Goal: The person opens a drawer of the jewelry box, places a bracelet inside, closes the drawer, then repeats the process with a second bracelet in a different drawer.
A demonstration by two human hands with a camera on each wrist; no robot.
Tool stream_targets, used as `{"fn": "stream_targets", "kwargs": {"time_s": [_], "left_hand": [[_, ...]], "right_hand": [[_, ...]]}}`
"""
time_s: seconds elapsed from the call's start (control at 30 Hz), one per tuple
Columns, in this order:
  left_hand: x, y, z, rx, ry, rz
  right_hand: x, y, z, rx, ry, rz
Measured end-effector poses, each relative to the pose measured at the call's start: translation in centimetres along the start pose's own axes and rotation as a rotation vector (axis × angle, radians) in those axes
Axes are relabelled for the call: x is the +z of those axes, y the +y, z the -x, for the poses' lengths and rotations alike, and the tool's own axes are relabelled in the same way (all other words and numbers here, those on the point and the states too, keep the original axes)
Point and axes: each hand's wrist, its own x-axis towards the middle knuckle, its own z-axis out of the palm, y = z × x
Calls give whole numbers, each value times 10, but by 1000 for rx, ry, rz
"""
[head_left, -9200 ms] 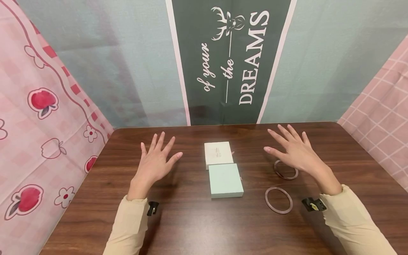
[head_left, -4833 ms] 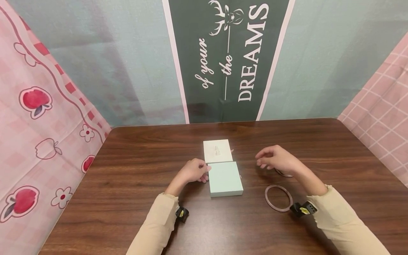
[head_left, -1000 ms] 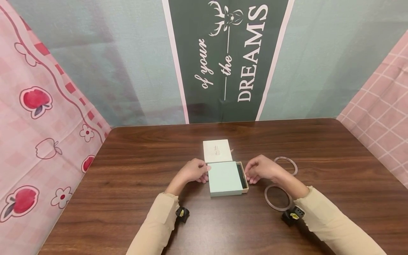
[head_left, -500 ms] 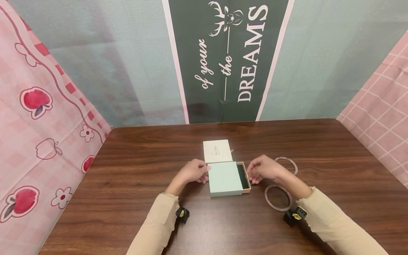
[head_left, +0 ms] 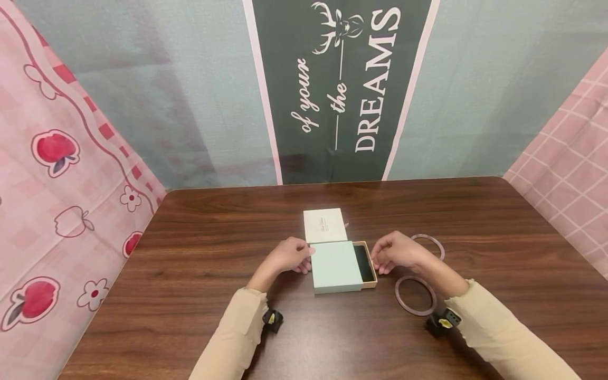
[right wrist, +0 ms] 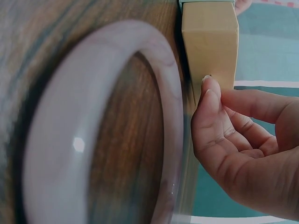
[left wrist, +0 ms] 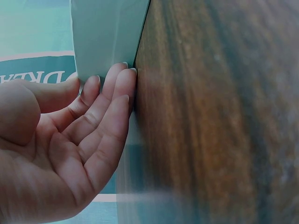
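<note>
A mint green drawer box (head_left: 335, 269) lies on the table, its tan tray (head_left: 370, 284) with a dark lining pulled partly out to the right. At the box's left end, my left hand (head_left: 287, 257) holds it, thumb at the top edge and fingertips low against the end wall (left wrist: 105, 37). My right hand (head_left: 400, 250) pinches something small at the middle of the tray's outer end (right wrist: 211, 42); the fingertips mostly hide it. Close to that hand lie two pale pinkish bangles: the nearer bangle (head_left: 420, 313) and the farther bangle (head_left: 443, 250), partly behind the wrist.
Just behind the green box sits a white box (head_left: 324, 226) with small print and a tab on its right side. The brown wooden table (head_left: 214, 211) meets a hanging cloth (head_left: 209, 105) at its far edge. Patterned pink cloths flank both sides.
Earlier both hands hovered apart, then came to the box's ends. My right hand has drawn the tray steadily rightward, exposing more dark lining. The left hand and green sleeve have stayed put.
</note>
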Motion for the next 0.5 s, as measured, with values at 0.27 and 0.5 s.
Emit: {"fn": "stream_targets", "kwargs": {"time_s": [0.27, 0.5], "left_hand": [[0, 1, 1, -2, -2, 0], [0, 1, 1, -5, -3, -1]], "right_hand": [[-3, 3, 1, -1, 2, 2], [-7, 4, 4, 3, 11, 5]]}}
